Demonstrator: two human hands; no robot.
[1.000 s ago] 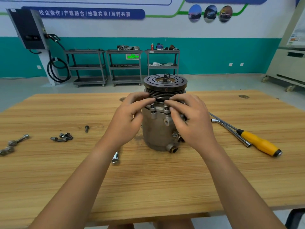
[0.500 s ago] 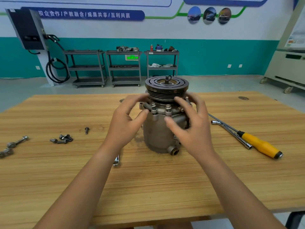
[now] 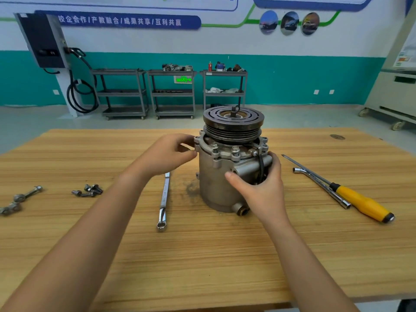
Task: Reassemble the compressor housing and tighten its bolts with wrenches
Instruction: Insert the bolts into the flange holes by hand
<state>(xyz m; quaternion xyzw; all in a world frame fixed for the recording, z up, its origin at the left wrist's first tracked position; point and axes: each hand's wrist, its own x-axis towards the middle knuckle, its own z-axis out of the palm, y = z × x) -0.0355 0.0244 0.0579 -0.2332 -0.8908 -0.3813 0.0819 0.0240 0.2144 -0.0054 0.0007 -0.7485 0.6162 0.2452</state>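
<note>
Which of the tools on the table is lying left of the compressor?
The flat silver ring spanner; the bent socket wrench and yellow-handled screwdriver lie to its right.

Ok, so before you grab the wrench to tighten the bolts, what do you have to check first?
1. Compressor standing upright on the table: ok.
2. Right hand gripping its side to steady it: ok.
3. Front bolts sitting in the flange: ok. Any behind the pulley: cannot tell.
4. Ring wrench lying close, beside the left arm: ok.
5. Left hand free to take it: not ok, it pinches the flange edge.
6. Whether the loose bolts on the table belong in the flange: cannot tell.
</note>
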